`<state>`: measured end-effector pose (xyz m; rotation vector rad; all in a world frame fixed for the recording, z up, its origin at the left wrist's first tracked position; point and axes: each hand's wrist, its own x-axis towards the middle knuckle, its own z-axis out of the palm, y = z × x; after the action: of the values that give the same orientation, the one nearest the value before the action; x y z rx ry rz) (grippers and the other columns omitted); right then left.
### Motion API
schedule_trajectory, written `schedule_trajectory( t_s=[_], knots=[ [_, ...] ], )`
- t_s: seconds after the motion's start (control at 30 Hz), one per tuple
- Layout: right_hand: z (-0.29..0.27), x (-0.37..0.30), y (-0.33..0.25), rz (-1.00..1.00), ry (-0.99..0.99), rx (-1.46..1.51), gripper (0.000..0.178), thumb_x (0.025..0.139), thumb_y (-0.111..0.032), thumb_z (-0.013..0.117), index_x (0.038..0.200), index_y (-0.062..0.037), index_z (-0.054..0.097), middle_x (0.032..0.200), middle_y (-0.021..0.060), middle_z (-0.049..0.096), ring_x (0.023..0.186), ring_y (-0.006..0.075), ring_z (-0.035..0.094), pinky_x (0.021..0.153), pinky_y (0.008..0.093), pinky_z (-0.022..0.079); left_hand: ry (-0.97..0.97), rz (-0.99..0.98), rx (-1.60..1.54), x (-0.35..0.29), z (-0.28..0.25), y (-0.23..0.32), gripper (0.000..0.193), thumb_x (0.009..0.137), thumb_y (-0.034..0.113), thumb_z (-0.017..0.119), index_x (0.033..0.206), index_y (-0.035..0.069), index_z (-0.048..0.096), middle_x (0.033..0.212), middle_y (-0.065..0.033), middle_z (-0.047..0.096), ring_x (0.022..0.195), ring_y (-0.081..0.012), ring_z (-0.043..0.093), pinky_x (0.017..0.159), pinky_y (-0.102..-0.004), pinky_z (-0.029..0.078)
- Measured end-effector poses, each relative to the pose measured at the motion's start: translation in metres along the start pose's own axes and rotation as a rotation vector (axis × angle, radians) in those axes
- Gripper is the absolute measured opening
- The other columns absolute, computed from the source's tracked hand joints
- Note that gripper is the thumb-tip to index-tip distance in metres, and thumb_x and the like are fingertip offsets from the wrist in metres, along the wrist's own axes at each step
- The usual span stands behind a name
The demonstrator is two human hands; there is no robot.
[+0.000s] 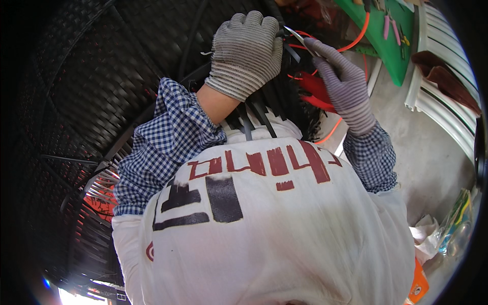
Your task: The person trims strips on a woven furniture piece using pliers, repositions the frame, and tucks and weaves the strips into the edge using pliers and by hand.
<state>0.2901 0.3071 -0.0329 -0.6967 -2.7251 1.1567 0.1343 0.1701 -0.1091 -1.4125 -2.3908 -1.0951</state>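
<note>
My left hand (247,53), in a grey knitted glove with a striped cuff, is closed against the edge of a black woven wicker piece (109,56). Its fingertips are curled out of sight, so what they grip is hidden. Loose black strips (262,118) hang below that wrist toward my chest. To the right, my right hand (343,81), gloved as well, is closed around a slim tool with a pointed silver blade (300,40). The blade's tip points up and left, close beside my left hand. Its handle is mostly covered by my fingers.
A red object (316,92) lies under my right hand, near an orange hose (359,38). Pink-handled pliers (391,29) and other small tools rest on a green surface (378,51). White ribbed panels (447,117) with brown material (441,76) stand at right; clear plastic packaging (456,223) is lower right.
</note>
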Motion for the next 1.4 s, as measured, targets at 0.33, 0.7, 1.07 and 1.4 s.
schedule_trajectory(
  t_s=[0.33, 0.7, 1.07, 1.4],
  knots=[
    [-0.024, 0.007, -0.014, 0.123, -0.126, 0.032, 0.036, 0.099, -0.004, 0.064, 0.135, -0.0072, 0.066, 0.123, 0.0116, 0.074, 0.114, 0.0193, 0.07, 0.102, 0.0301, 0.053, 0.012, 0.008, -0.008, 0.003, -0.001, 0.002, 0.017, 0.08, 0.022, 0.076, 0.091, 0.01, 0.069, 0.082, -0.0069, 0.063, 0.076, -0.0269, 0.064, 0.066, -0.0402, 0.054],
    [-0.03, 0.013, -0.013, 0.081, -0.168, -0.065, 0.034, 0.099, -0.011, 0.066, 0.132, -0.0125, 0.069, 0.116, 0.0105, 0.076, 0.104, 0.0188, 0.073, 0.095, 0.0302, 0.057, 0.006, 0.009, -0.009, 0.0, 0.001, 0.002, 0.017, 0.082, 0.023, 0.075, 0.091, 0.01, 0.07, 0.083, -0.0075, 0.064, 0.077, -0.0272, 0.064, 0.067, -0.0404, 0.055],
    [0.001, 0.003, -0.001, 0.043, -0.026, -0.064, 0.033, 0.098, -0.01, 0.067, 0.13, -0.0126, 0.07, 0.112, 0.0131, 0.076, 0.1, 0.0228, 0.075, 0.09, 0.0307, 0.058, -0.004, 0.016, -0.01, -0.004, 0.004, -0.004, 0.017, 0.082, 0.022, 0.076, 0.092, 0.009, 0.07, 0.082, -0.007, 0.066, 0.077, -0.0265, 0.065, 0.067, -0.0395, 0.055],
    [0.006, 0.0, -0.006, 0.1, 0.016, 0.073, 0.035, 0.099, -0.008, 0.066, 0.133, -0.0077, 0.067, 0.118, 0.0122, 0.075, 0.105, 0.0199, 0.073, 0.095, 0.0286, 0.056, 0.021, 0.02, 0.0, -0.001, -0.001, -0.002, 0.017, 0.08, 0.022, 0.077, 0.09, 0.01, 0.07, 0.082, -0.0063, 0.066, 0.076, -0.0264, 0.065, 0.066, -0.0403, 0.055]
  ],
)
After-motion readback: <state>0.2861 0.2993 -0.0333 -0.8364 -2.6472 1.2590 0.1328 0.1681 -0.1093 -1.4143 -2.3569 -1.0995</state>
